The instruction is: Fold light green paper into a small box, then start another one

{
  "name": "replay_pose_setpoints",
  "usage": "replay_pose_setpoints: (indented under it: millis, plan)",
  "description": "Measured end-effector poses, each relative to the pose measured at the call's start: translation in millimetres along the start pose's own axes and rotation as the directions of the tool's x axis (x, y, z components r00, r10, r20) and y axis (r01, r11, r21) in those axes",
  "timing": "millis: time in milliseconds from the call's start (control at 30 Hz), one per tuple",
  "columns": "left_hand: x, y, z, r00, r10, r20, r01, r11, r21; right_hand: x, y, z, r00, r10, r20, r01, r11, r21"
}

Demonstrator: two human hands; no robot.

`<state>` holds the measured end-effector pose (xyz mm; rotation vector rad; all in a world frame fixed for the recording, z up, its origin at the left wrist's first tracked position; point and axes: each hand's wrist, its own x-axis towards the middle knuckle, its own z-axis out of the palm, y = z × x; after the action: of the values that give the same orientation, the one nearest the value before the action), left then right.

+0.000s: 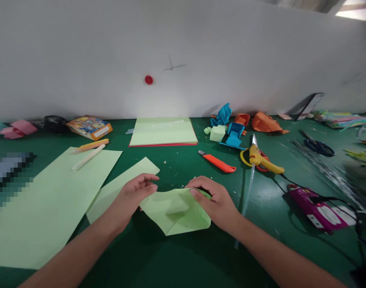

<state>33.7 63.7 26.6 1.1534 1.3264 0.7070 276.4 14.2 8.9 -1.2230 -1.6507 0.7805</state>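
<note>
The grip of each hand is closed on the folded green paper (177,216) at lower centre of the frame: the left hand (137,192) pinches its upper left edge, the right hand (214,202) its upper right corner. The paper lies partly lifted off the green worktop (171,260). It looks thin, light and limp and probably creases readily, so edges and corners seem the best hold. An orange cutter (217,162) lies further back, well apart.

No legible text — print on orange box (89,127) too blurred to read.
</note>
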Motion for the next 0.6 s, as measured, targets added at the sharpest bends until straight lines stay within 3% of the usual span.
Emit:
replay_pose_setpoints:
  millis: [200,333,467,600]
  plan:
    - [5.7,17.7,4.0,0.997,0.072,0.021,-0.069,0.988,-0.140,1.5,3.5,-3.1,0.973,0.168,-0.158,-0.167,0.986,0.020]
    - [6.2,17.1,11.2,0.996,0.061,0.062,-0.055,0.993,-0.107,4.7,9.3,-5.2,0.946,0.257,-0.200,-0.235,0.964,0.128]
    - [11.6,18.3,19.8,0.997,0.043,0.067,-0.042,0.999,-0.013,6.0,9.5,-5.1,0.952,0.252,-0.176,-0.229,0.963,0.142]
    - [23.3,26.0,22.6,0.996,0.026,0.085,-0.032,0.997,0.074,5.8,9.0,-5.7,0.982,0.164,-0.092,-0.154,0.983,0.103]
